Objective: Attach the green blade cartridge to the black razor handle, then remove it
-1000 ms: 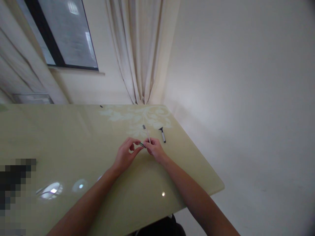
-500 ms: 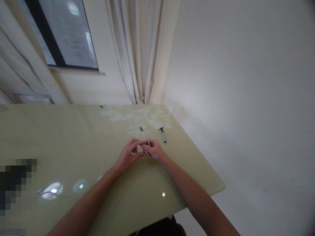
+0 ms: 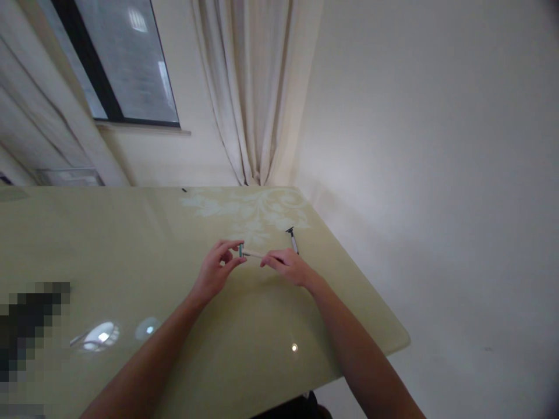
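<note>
Pinching a small strip (image 3: 241, 251) lengthwise, the left hand (image 3: 215, 269) faces the right hand (image 3: 290, 266), clamped on a pale stick (image 3: 253, 254).

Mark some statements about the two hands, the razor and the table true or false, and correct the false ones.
1. The left hand pinches a small flat piece between its fingers. True.
2. The right hand holds nothing. False: it holds a slim pale handle.
3. The razor lies on the table, beyond the right hand. True.
4. The razor's head points toward the person. False: it points away.
</note>
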`<action>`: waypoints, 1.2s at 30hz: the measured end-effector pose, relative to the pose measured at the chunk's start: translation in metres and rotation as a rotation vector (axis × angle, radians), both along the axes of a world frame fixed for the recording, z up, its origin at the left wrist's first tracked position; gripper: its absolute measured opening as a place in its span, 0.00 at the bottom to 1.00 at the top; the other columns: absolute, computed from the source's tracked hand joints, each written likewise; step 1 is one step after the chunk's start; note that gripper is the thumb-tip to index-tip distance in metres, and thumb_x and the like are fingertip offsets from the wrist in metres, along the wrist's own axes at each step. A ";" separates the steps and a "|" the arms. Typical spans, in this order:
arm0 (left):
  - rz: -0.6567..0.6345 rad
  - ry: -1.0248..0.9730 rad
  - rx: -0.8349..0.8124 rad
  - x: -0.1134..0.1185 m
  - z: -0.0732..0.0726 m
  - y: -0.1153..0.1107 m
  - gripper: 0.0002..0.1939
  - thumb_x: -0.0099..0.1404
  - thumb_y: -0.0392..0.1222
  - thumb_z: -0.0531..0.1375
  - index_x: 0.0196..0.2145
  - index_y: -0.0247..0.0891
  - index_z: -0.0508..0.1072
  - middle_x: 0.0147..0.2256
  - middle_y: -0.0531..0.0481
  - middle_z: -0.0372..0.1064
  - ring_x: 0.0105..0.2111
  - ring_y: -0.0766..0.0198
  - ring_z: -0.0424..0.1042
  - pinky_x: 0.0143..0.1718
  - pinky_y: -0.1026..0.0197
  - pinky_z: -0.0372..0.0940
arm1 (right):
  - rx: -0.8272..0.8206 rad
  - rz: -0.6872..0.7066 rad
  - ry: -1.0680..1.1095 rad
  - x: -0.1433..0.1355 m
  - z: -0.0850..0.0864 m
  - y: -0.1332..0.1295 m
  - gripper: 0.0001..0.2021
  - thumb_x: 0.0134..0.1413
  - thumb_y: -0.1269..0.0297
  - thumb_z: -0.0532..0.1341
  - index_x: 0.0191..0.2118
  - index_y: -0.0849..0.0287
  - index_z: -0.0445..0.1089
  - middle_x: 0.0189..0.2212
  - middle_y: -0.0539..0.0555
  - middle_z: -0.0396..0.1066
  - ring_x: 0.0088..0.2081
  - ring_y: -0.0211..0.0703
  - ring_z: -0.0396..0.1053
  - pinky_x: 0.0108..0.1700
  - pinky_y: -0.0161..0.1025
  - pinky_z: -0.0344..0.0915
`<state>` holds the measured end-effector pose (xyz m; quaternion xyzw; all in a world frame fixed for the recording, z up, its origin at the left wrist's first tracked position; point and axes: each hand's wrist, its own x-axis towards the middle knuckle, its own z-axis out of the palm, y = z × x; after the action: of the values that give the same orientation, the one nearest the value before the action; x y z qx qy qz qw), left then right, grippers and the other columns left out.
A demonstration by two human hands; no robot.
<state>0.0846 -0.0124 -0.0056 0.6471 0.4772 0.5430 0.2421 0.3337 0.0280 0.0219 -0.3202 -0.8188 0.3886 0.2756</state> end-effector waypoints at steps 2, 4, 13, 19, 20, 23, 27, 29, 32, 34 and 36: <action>-0.019 -0.001 0.007 -0.001 -0.001 0.000 0.18 0.63 0.47 0.68 0.51 0.45 0.79 0.39 0.51 0.69 0.27 0.68 0.65 0.31 0.63 0.65 | 0.043 -0.011 -0.036 -0.002 0.001 -0.002 0.21 0.69 0.48 0.58 0.37 0.57 0.82 0.19 0.48 0.63 0.23 0.37 0.58 0.30 0.35 0.48; -0.027 0.006 0.014 -0.001 -0.001 -0.001 0.18 0.63 0.47 0.68 0.50 0.45 0.79 0.38 0.52 0.69 0.28 0.67 0.65 0.32 0.63 0.66 | 0.066 -0.065 -0.042 -0.003 0.000 -0.001 0.21 0.70 0.50 0.58 0.36 0.57 0.83 0.19 0.47 0.63 0.23 0.37 0.57 0.30 0.36 0.48; -0.025 0.051 0.014 -0.005 -0.001 0.000 0.17 0.62 0.48 0.68 0.49 0.46 0.80 0.37 0.52 0.70 0.28 0.66 0.66 0.32 0.62 0.66 | 0.051 -0.069 -0.058 -0.007 -0.006 0.000 0.21 0.71 0.51 0.56 0.40 0.57 0.83 0.20 0.48 0.63 0.24 0.37 0.59 0.29 0.35 0.49; -0.039 0.038 0.016 -0.006 -0.002 0.001 0.16 0.62 0.46 0.68 0.48 0.44 0.80 0.36 0.52 0.70 0.28 0.67 0.67 0.31 0.63 0.65 | 0.018 -0.042 -0.048 -0.007 -0.007 0.002 0.22 0.70 0.48 0.57 0.40 0.58 0.83 0.20 0.47 0.61 0.24 0.37 0.57 0.29 0.35 0.49; -0.048 0.034 0.015 -0.007 -0.002 0.002 0.16 0.62 0.46 0.68 0.47 0.44 0.80 0.35 0.53 0.70 0.28 0.67 0.67 0.31 0.63 0.65 | 0.027 -0.063 -0.056 -0.007 -0.007 0.002 0.22 0.70 0.48 0.57 0.40 0.58 0.83 0.20 0.47 0.61 0.24 0.37 0.57 0.29 0.35 0.49; -0.065 0.010 0.008 -0.008 -0.003 0.003 0.15 0.61 0.44 0.69 0.46 0.43 0.81 0.35 0.53 0.70 0.28 0.67 0.67 0.30 0.64 0.64 | 0.051 -0.123 -0.062 -0.007 -0.007 0.001 0.22 0.70 0.49 0.57 0.41 0.60 0.83 0.21 0.47 0.62 0.24 0.36 0.57 0.30 0.35 0.50; -0.075 0.002 -0.006 -0.008 -0.004 0.004 0.16 0.61 0.43 0.69 0.48 0.44 0.81 0.35 0.53 0.70 0.28 0.68 0.66 0.31 0.64 0.63 | 0.022 -0.063 -0.075 -0.008 -0.005 -0.001 0.23 0.69 0.48 0.58 0.40 0.61 0.83 0.20 0.46 0.60 0.24 0.35 0.56 0.30 0.35 0.49; -0.081 -0.008 -0.006 -0.008 -0.004 0.004 0.16 0.61 0.44 0.69 0.47 0.43 0.81 0.35 0.53 0.71 0.28 0.68 0.66 0.31 0.64 0.63 | 0.048 -0.116 -0.073 -0.008 -0.005 -0.001 0.23 0.70 0.48 0.58 0.39 0.61 0.83 0.21 0.47 0.61 0.24 0.35 0.57 0.30 0.35 0.49; -0.091 0.001 -0.015 -0.008 -0.002 0.004 0.16 0.60 0.44 0.69 0.46 0.43 0.81 0.35 0.53 0.70 0.28 0.67 0.66 0.31 0.64 0.63 | 0.040 -0.076 -0.082 -0.008 -0.006 -0.001 0.22 0.69 0.47 0.58 0.39 0.61 0.82 0.20 0.46 0.59 0.24 0.35 0.56 0.29 0.35 0.49; -0.092 0.016 -0.024 -0.008 -0.001 0.004 0.17 0.60 0.44 0.70 0.47 0.43 0.81 0.34 0.53 0.70 0.28 0.67 0.66 0.31 0.64 0.63 | 0.029 -0.045 -0.083 -0.008 -0.007 0.000 0.22 0.69 0.48 0.59 0.39 0.60 0.82 0.19 0.46 0.58 0.24 0.35 0.55 0.29 0.35 0.49; -0.086 0.015 -0.026 -0.009 0.000 0.004 0.16 0.60 0.45 0.69 0.46 0.43 0.82 0.33 0.53 0.70 0.28 0.66 0.67 0.31 0.64 0.63 | 0.048 -0.101 -0.069 -0.008 -0.008 0.000 0.22 0.69 0.48 0.58 0.38 0.61 0.82 0.19 0.46 0.59 0.24 0.35 0.55 0.29 0.35 0.49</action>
<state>0.0751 -0.0083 -0.0056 0.6680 0.4578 0.5209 0.2698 0.3256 0.0282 0.0141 -0.3676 -0.8197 0.3432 0.2740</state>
